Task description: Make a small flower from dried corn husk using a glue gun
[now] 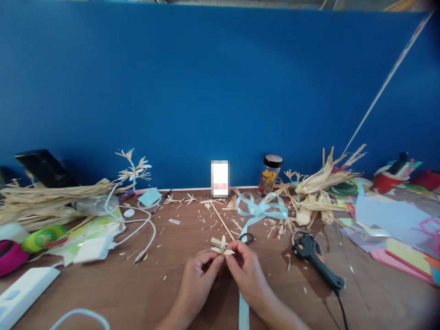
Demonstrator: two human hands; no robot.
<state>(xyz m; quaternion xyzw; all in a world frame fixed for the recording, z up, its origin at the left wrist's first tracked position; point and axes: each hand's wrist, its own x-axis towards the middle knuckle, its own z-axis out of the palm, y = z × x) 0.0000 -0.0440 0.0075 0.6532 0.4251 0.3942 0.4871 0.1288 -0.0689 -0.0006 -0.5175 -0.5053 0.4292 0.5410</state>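
Between the fingertips of both hands is a small flower of pale dried husk strips (222,247), its petals pointing up and outward. My left hand (202,275) pinches it from the left, my right hand (245,270) from the right; both are closed at thumb and fingers. Just beyond them a thin wooden stick (222,221) lies on the table. A light blue ribbon (263,210), looped into a bow, rests past my right hand, and its tail runs under that hand toward me. Close to the right fingers shows a black ring (248,237), perhaps a scissors handle.
A black glue gun (318,261) lies at right with its cord. Behind it are dried husks (319,188) and a lidded jar (270,176). At left are a white charger (92,250), a power strip (25,293) and more husks (51,201). A blue partition (220,91) borders the table.
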